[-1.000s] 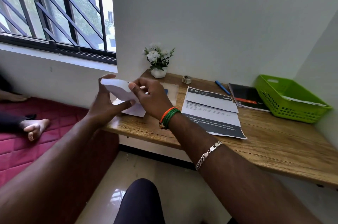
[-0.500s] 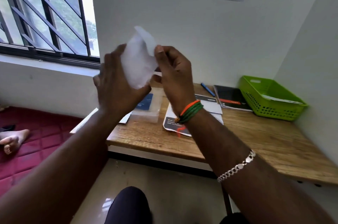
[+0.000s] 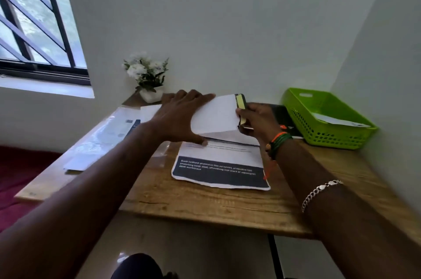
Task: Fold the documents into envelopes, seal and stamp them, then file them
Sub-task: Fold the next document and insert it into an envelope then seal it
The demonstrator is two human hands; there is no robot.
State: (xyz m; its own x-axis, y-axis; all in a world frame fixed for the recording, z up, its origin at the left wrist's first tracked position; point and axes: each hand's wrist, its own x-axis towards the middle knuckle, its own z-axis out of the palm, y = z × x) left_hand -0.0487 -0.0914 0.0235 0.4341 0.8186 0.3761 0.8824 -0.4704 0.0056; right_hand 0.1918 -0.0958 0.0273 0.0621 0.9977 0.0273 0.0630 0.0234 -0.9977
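Fingers (image 3: 193,98) of your left hand (image 3: 180,117) lie straight along the white envelope (image 3: 216,114), steadying it above the printed document (image 3: 219,165), while your right hand (image 3: 257,119) pinches its sticky flap (image 3: 241,108), probably for sealing.

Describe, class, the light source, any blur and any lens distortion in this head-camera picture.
Head view: daylight enters through the barred window at left; the white wall looks dim and greyish; the window bars and desk edges smear with motion blur; wide-angle distortion tilts the walls and stretches both forearms.

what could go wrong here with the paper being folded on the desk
The left hand and right hand lift the top part of the white printed sheet over; with no edge check, the fold may land crooked. The clear plastic sleeve overhangs the wooden desk edge and might slide off.
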